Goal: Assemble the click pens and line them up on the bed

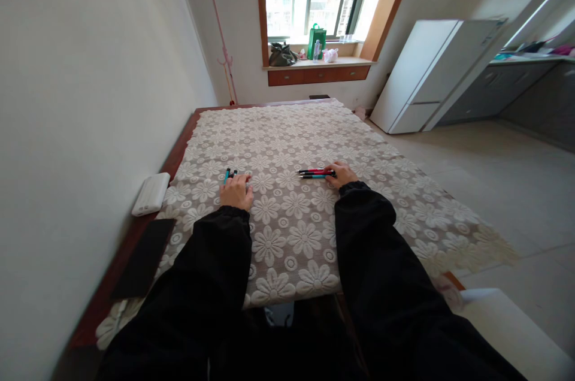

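Observation:
My left hand (236, 191) rests on the tablecloth, fingers curled over slim pens. A teal pen end (226, 176) and dark pen ends (234, 174) stick out beyond the fingers; the rest is hidden under the hand. To the right, my right hand (342, 174) is closed at the near ends of several pens lying side by side on the cloth. Among them are a red pen (317, 171) and a teal pen (315, 177), their tips pointing left. Bare cloth lies between the two hands.
A flowered lace tablecloth (269, 243) covers the table. Along its left edge lie a white box-shaped device (151, 194) and a dark flat slab (144, 258). A white chair (507, 327) stands at the right front. Beyond are a coat stand (215, 9) and a fridge (422, 78).

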### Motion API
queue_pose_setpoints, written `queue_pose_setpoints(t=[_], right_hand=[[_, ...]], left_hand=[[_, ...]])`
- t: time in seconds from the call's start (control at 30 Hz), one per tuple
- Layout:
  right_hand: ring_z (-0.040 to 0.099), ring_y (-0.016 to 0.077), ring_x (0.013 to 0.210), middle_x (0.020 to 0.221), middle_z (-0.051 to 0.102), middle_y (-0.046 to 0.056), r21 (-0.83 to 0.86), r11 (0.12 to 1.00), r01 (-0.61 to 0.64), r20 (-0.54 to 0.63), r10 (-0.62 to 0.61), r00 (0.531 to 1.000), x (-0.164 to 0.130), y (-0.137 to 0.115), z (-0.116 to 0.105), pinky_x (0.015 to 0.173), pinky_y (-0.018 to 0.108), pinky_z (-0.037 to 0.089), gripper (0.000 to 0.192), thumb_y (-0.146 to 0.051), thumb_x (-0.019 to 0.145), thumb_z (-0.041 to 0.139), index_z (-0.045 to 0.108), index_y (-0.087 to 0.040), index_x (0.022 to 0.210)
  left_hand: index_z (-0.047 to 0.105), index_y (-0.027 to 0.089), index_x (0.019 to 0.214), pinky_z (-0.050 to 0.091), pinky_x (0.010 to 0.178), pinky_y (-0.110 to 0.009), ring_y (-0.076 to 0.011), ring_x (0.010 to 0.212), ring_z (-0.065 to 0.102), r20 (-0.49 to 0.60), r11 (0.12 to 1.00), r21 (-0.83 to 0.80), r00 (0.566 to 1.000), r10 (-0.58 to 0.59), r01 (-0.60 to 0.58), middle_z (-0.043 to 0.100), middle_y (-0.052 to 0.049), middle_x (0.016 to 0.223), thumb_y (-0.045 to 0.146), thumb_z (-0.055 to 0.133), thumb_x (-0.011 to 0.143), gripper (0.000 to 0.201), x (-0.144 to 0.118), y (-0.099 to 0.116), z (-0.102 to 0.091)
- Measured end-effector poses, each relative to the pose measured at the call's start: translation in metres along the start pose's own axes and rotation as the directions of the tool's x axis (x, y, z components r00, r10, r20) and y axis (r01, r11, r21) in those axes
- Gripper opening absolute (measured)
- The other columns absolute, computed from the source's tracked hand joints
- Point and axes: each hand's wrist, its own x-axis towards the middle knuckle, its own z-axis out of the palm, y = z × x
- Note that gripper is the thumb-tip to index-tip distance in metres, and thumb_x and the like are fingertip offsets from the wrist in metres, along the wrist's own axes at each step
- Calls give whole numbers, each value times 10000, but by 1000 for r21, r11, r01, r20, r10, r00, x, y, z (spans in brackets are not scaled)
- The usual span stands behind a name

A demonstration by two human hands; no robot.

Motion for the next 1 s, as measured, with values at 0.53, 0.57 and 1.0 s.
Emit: queue_pose_setpoints(t=[0.53, 0.57, 1.0], right_hand=[[613, 299, 1007, 1075, 650, 115, -78, 968, -240, -101, 232, 968, -2, -8, 0, 889, 423, 500, 405, -369, 753, 742, 640, -202, 1108], [619, 291, 989, 1057, 657, 108, -86, 965, -249, -85, 242, 967, -2, -9, 1, 878, 414, 499, 391, -375, 766, 730, 640, -203, 1106], [558, 340, 1102, 1154, 631, 149, -91, 983, -160, -209, 139, 968, -2, -24, -2, 956, 469, 456, 426, -384, 768, 723, 678, -186, 1143]], left_hand=[[495, 194, 1398, 465, 957, -472, -363, 1214, 563, 31, 1000, 27, 999, -6, 5, 630, -152, 1305, 176, 504, 866, 532, 3, -5, 8], [499, 200, 1392, 468, 953, -465, -357, 1202, 574, 34, 1000, 23, 999, -2, 1, 639, -143, 1300, 152, 499, 857, 537, 3, -5, 8], [549, 215, 1299, 493, 1001, -405, -252, 1113, 633, -71, 914, -332, 973, 221, -232, 753, -39, 1128, 48, 479, 843, 491, 1, 2, 17]])
